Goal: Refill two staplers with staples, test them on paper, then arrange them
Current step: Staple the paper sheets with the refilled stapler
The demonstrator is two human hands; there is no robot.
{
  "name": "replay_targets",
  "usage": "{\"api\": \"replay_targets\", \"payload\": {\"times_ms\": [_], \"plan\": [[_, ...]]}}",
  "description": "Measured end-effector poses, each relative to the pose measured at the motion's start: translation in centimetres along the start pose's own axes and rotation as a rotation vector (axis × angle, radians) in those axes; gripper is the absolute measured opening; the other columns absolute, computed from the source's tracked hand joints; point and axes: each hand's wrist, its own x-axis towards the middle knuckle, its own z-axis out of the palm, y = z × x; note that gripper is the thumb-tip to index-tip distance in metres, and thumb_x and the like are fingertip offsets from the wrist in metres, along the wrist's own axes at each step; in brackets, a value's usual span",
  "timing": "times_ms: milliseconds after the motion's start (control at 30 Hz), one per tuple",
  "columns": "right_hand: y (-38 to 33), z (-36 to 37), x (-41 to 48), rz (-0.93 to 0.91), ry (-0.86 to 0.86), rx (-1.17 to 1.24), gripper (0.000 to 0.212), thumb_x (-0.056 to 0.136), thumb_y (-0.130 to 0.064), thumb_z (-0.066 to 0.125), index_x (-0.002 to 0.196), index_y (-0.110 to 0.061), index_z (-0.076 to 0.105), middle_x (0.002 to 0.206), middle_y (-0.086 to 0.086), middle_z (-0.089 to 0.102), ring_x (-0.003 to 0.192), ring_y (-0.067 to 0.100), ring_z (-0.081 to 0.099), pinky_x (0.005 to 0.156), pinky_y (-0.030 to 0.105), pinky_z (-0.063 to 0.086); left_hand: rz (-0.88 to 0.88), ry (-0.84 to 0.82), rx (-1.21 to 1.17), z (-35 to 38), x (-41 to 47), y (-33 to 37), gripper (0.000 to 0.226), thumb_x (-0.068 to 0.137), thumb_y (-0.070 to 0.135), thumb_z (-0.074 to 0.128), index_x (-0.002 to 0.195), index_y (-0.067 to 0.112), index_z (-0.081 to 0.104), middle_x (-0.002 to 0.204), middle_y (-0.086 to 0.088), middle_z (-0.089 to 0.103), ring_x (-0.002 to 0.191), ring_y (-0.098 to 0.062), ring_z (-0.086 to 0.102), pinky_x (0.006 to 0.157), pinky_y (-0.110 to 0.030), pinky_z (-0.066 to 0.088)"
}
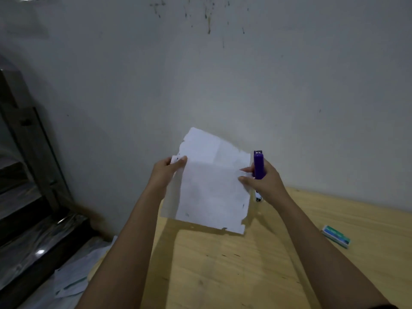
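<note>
A white sheet of paper [209,186] with torn edges is held up above the wooden table [245,264]. My left hand [166,173] pinches its upper left edge. My right hand [262,181] grips a purple stapler [258,165] upright at the paper's right edge, and its thumb and fingertips also touch that edge. The stapler's metal front end points up. A second stapler is not in view.
A small blue-green and white staple box [336,237] lies on the table at the right. A stained pale wall [223,74] stands close behind. Dark shelving [29,175] and loose papers [75,275] sit left of the table, lower down.
</note>
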Motion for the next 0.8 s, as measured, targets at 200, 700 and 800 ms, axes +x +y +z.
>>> {"api": "replay_targets", "payload": {"times_ms": [200,700,800], "plan": [[-0.3,-1.3,-0.7,-0.056,0.041,-0.006,0.026,0.078,-0.011,0.071,0.077,-0.024,0.048,0.081,0.000,0.058,0.072,0.014,0.055,0.062,0.023,0.043,0.138,0.010,0.009,0.7,-0.7,0.4,0.017,0.080,0.031,0.073,0.088,0.018,0.064,0.105,-0.011,0.062,0.087,-0.018,0.058,0.073,-0.032,0.047],[0.1,-3.2,-0.9,0.255,0.116,0.603,0.037,0.069,0.000,0.075,0.076,-0.018,0.044,0.075,0.002,0.056,0.067,0.016,0.056,0.062,0.029,0.046,0.043,-0.133,-0.266,3.3,-3.1,-1.4,0.024,0.086,0.015,0.066,0.110,0.013,0.063,0.101,-0.001,0.072,0.087,-0.017,0.071,0.061,-0.028,0.057],[1.0,-2.8,-1.2,0.289,0.092,0.459,0.039,0.068,0.001,0.077,0.077,-0.017,0.044,0.077,0.003,0.052,0.072,0.018,0.057,0.066,0.031,0.048,0.030,-0.138,-0.240,3.7,-3.4,-1.5,0.028,0.085,0.016,0.068,0.112,0.015,0.061,0.107,-0.002,0.070,0.090,-0.017,0.070,0.063,-0.027,0.057]]}}
